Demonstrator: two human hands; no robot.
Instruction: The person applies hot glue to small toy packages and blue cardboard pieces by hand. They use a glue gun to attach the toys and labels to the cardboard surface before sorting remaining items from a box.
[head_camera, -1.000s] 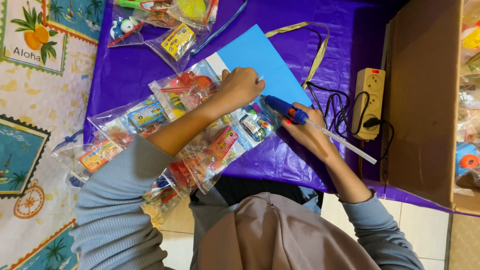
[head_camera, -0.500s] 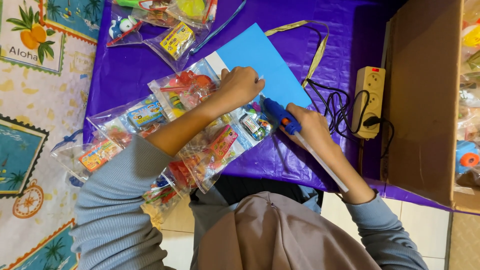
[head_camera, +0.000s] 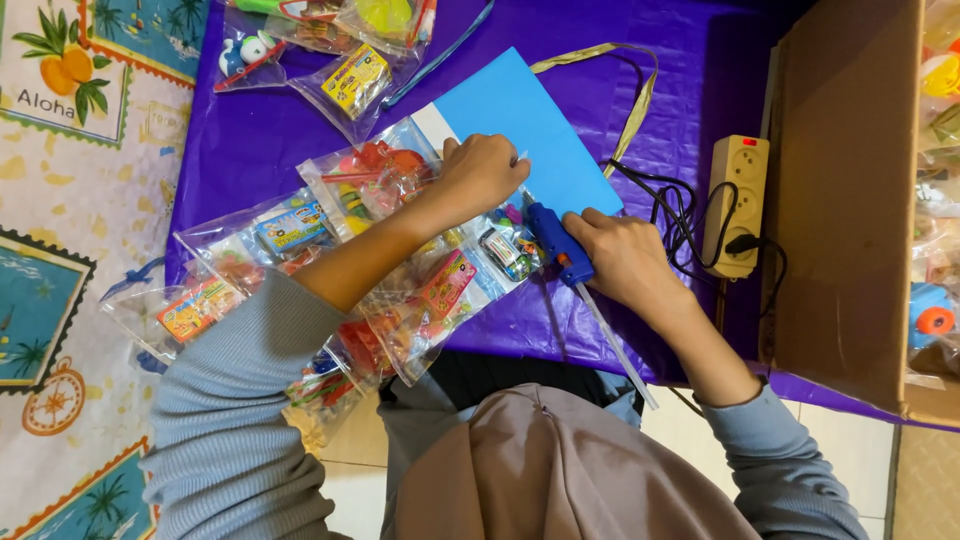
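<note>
Toy bags (head_camera: 400, 260) overlap a card sheet (head_camera: 530, 130) mid-frame on the tabletop (head_camera: 250, 150); power strip (head_camera: 735, 205) right, box (head_camera: 850, 200) far right.

Bright, even indoor light falls from above. Glare glints on the clear bags (head_camera: 400, 290) under the left hand (head_camera: 485, 172). A soft shadow lies below the right hand (head_camera: 620, 262). Focus is sharp, with slight wide-angle bending at the edges.

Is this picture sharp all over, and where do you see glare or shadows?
Head view: mostly sharp, with even indoor light; the clear toy bags show small glints of glare; the purple table cover has a soft sheen; the right hand with the blue glue gun casts a faint shadow; the left hand is crisp; the cardboard box bends slightly at the edge.
</note>
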